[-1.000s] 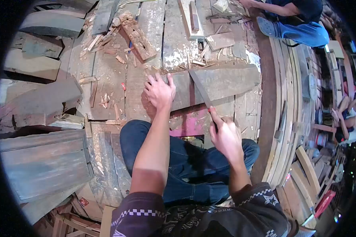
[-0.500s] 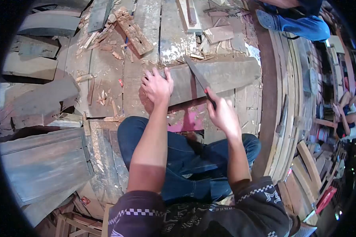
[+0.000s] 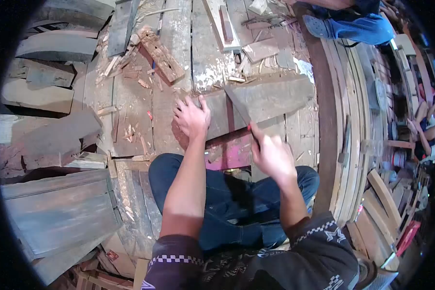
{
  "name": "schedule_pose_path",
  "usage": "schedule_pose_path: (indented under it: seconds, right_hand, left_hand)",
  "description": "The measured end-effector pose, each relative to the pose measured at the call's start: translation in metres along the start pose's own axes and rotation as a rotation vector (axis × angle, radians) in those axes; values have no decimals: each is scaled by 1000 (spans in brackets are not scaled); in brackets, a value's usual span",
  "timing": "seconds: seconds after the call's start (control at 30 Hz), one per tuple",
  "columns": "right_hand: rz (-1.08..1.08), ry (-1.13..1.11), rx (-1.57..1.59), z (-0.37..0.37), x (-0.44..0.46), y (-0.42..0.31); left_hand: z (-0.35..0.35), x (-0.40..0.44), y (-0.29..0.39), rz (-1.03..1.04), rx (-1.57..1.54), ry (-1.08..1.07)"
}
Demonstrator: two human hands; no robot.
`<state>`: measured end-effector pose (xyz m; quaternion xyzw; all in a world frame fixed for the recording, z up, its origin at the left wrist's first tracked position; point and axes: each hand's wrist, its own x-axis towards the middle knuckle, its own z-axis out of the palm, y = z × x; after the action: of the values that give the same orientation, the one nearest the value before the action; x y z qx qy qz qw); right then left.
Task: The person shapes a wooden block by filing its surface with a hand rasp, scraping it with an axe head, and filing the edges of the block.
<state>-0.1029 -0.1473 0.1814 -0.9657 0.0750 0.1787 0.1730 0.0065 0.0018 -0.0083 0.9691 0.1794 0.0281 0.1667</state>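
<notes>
A thick, weathered wooden board (image 3: 275, 99) lies crosswise on the plank floor in front of my crossed legs. My left hand (image 3: 193, 118) rests on its left end with fingers and thumb spread, pressing rather than wrapped round it. In my closed right hand (image 3: 275, 157) is the dark handle of a long, saw-like blade (image 3: 239, 106), with a spot of red by the grip. The grey blade slants across the board's upper face, its tip near the far edge. Teeth cannot be made out. A dark shadow falls on the wood just left of the blade.
Beyond the board lie a rough, splintered wood block (image 3: 162, 55), scattered chips and a small offcut (image 3: 261, 50). Long beams (image 3: 329, 121) run along my right. Stacked timber (image 3: 48, 140) and a panel (image 3: 63, 212) stand left. Another person's blue-clad leg (image 3: 357, 31) is at upper right.
My right hand has drawn the blade a little toward my body, and its tip has come back from beyond the board's far edge. My left hand stays on the board. The view has shifted slightly.
</notes>
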Motion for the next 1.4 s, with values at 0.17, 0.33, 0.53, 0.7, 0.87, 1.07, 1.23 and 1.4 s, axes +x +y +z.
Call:
schedule_pose_path:
  seconds: [0.17, 0.33, 0.53, 0.7, 0.87, 1.07, 1.23, 1.4]
  right_hand:
    - [-73, 160, -13, 46, 35, 10]
    - [-26, 80, -40, 35, 17, 1]
    - [43, 31, 61, 39, 32, 8]
    - [-54, 179, 1, 50, 28, 8]
    - [-44, 66, 73, 46, 21, 19]
    - [-137, 147, -71, 42, 42, 10]
    - [-25, -18, 0, 25, 27, -6]
    - [-39, 31, 18, 39, 56, -8]
  left_hand:
    - [-10, -3, 4, -16, -5, -56]
    - [-10, -5, 3, -7, -15, -59]
    - [-5, -3, 2, -6, -8, -23]
    - [-6, -3, 4, -6, -14, -40]
    - [-7, -1, 3, -6, 2, -17]
    - [-2, -4, 2, 12, -5, 14]
    - [-8, -5, 7, -2, -1, -18]
    - [-5, -7, 3, -2, -8, -17]
